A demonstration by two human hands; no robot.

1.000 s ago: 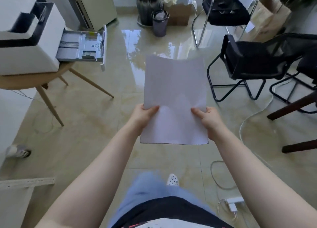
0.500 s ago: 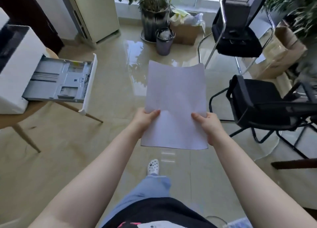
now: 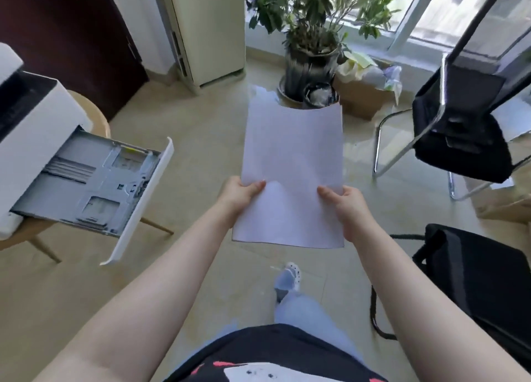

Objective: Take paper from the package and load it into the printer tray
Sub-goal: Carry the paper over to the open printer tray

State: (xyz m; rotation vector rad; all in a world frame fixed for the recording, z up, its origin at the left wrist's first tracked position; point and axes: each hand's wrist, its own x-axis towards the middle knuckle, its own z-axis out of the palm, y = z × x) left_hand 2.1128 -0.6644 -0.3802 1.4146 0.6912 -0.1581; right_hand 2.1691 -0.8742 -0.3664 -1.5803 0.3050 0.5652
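Note:
I hold a thin stack of white paper (image 3: 293,163) flat in front of me, above the floor. My left hand (image 3: 238,193) pinches its left edge and my right hand (image 3: 349,209) pinches its right edge, thumbs on top. The printer (image 3: 31,140), white with a dark top slot, sits on a round wooden table at the left. Its grey tray (image 3: 94,186) is pulled out toward the right, with a white front panel, and no paper shows in it. The paper is to the right of the tray, apart from it. The paper package is not in view.
A potted plant (image 3: 313,36) and a small bin (image 3: 320,95) stand on the floor ahead, next to a cardboard box (image 3: 365,97). Black chairs (image 3: 459,128) stand at the right, another (image 3: 482,278) close by my right arm. A cream cabinet (image 3: 207,28) is at the back.
I have walked forward with the paper held the same way. The printer and its tray have come nearer and lower in view, and the plant and window have come into sight.

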